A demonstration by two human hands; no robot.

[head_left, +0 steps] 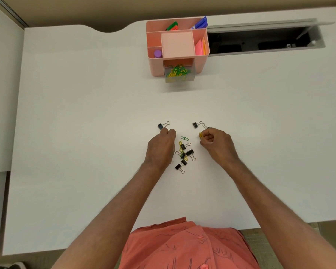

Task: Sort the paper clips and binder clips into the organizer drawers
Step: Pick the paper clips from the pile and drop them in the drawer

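On the big white table point(66, 133), going from left to right, a small black metal binder clip point(160, 126) with silver wire handles lies just past the person's left hand point(160, 147). That hand is palm down with its fingers point(170, 133) curled close together right at the clip, likely to grab it, but I cannot tell if they have it yet. Next comes the little pile point(183, 154) of black binder clips mixed with yellow and green wire paper clips, sitting between the two hands so both can reach in. A single green paper clip point(184, 138) lies just above the pile. Then the right hand point(216, 142) has its fingers pressed together, pinching a few yellow paper clips point(201, 135), held up as if ready to carry away. Another black binder clip point(196, 124) lies just beyond it. Far back on the table stands the pink plastic organizer box point(177, 47) with pens and sticky notes on top. Its clear small drawer point(179, 73) is pulled out and already holds lots of yellow and green paper clips, so I think the pinched ones go there next.
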